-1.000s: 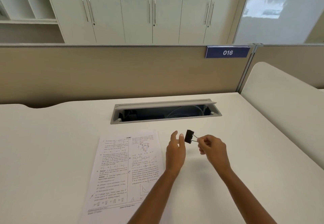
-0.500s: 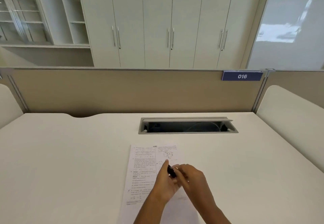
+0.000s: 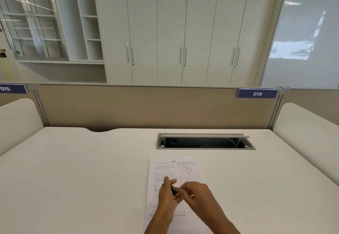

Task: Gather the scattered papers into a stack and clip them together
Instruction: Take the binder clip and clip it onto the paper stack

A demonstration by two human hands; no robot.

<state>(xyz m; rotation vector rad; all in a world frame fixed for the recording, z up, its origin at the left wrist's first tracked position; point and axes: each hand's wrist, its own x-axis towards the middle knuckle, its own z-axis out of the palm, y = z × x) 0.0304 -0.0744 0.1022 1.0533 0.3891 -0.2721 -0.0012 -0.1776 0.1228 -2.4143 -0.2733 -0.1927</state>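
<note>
A stack of printed papers (image 3: 172, 169) lies flat on the white desk (image 3: 82, 178), near its front middle. Above the papers' lower half my two hands meet. A small black binder clip (image 3: 174, 190) sits between them, mostly hidden by fingers. My left hand (image 3: 167, 197) is curled around the clip from the left. My right hand (image 3: 197, 195) pinches the clip's wire handle from the right. Whether the clip's jaws touch the papers cannot be told.
An open cable slot (image 3: 205, 142) with a raised grey lid cuts into the desk behind the papers. A beige partition (image 3: 137, 107) with a blue "016" tag (image 3: 257, 93) closes the back. White side panels (image 3: 308, 129) flank the desk.
Both hands have come together and moved from right of the papers to above them, with the clip between them. The camera has tilted up, so the desk sits lower in view.
</note>
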